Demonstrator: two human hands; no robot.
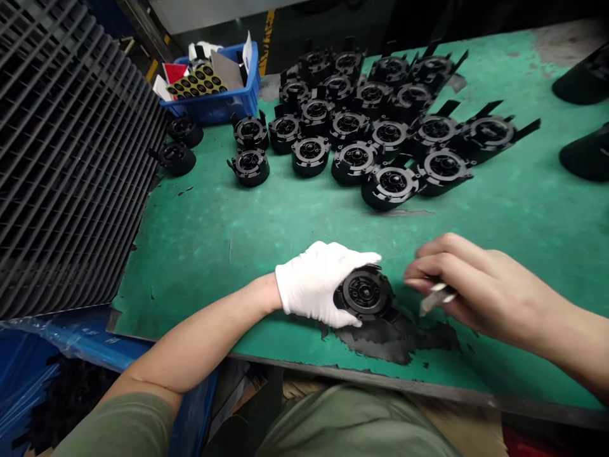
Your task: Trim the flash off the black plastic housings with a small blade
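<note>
My left hand [318, 283], in a white glove, grips a round black plastic part [366, 292] near the front edge of the green table. Its thumb and fingers wrap round the part's left side, and the ringed face points up. To the right of the part, my bare right hand [450, 276] is closed round a small tool [435, 298] with a pale handle and a flat metal-looking tip directed down and left. The tool and the part are apart. Some fingers of the right hand are slightly blurred.
Several similar black parts [309, 152] stand in rows at the back of the green table [214, 235]. A blue bin [228, 105] with scraps sits at the back left, beside a stack of dark ribbed trays [61, 139]. Dark cylinders [587, 152] stand at the right edge.
</note>
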